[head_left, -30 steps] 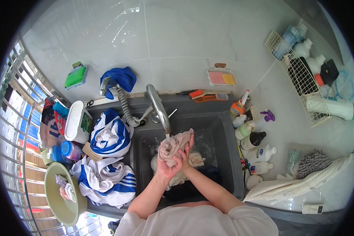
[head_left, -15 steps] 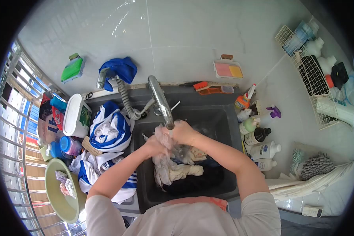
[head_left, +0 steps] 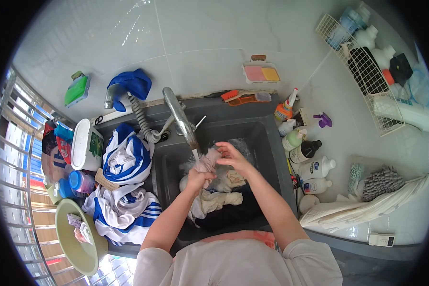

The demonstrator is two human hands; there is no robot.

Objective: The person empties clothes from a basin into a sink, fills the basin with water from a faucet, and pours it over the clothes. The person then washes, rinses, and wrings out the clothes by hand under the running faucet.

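Water runs from the metal faucet [head_left: 182,118] onto a wet pale pink cloth [head_left: 208,160]. My left hand [head_left: 199,179] is closed around the lower part of this cloth. My right hand [head_left: 233,158] is open beside it, fingers apart and curved, with the fingertips at the cloth's right edge; whether they touch it I cannot tell. Below my hands in the dark grey sink [head_left: 270,164] lie a cream cloth [head_left: 219,202], a black cloth [head_left: 233,215] and other wet laundry, partly hidden by my forearms.
Blue-and-white garments [head_left: 124,209] are heaped left of the sink, near a white tub [head_left: 86,143] and a green basin [head_left: 64,238]. Several bottles [head_left: 317,168] line the right side. Brushes [head_left: 248,98] lie on the back ledge; a wire basket [head_left: 362,76] hangs at upper right.
Both hands were together on the cloth under the faucet. My right hand has opened and moved right, while my left keeps its grip. The view has shifted slightly.
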